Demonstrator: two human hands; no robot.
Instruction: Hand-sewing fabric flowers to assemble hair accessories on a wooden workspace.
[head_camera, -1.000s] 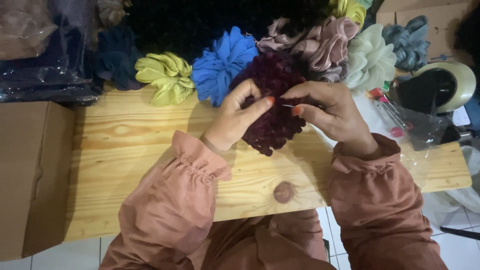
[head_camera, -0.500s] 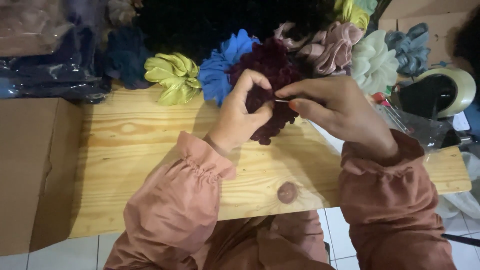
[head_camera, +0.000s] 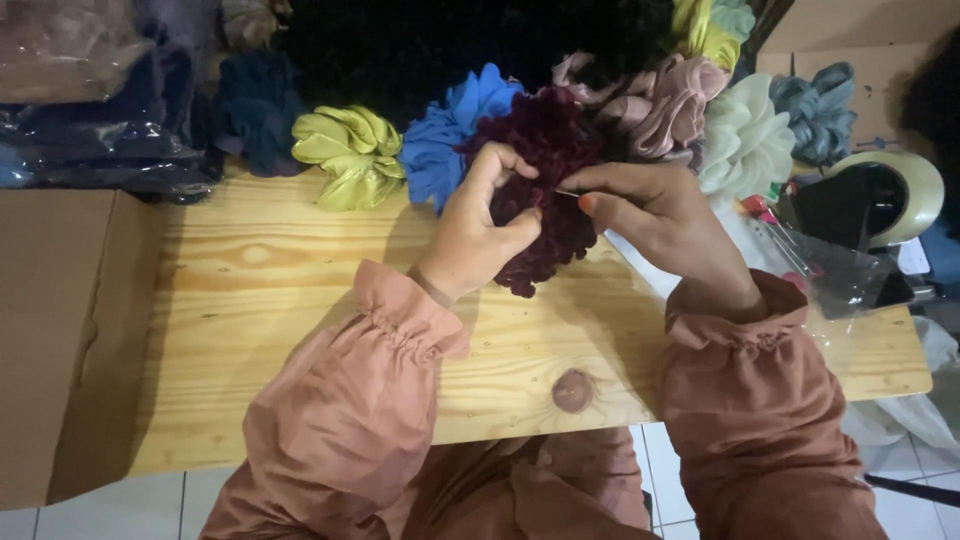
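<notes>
Lifted a little toward the far edge of the surface since the earlier frames, with both hands carried along and the view shifted slightly. Hand-sewing step in progress, by the look of it: left hand closed around the dark maroon scrunchie, thumb and fingers bunching its ruffled cloth just above the wood near the far edge; right hand pinched shut on a thin needle whose tip meets the cloth. Next move likely calls for a steady grip on the bunched folds and a short, straight pull or push of the needle, clear of the left thumb. Along the far edge, a row of other scrunchies: yellow-green, blue, pink, pale cream, grey-blue. At the left edge, a flat brown cardboard box; behind it, dark bundles in clear plastic bags. Near the right edge, a clear plastic packet and a tape roll. No readable labels or signs.
</notes>
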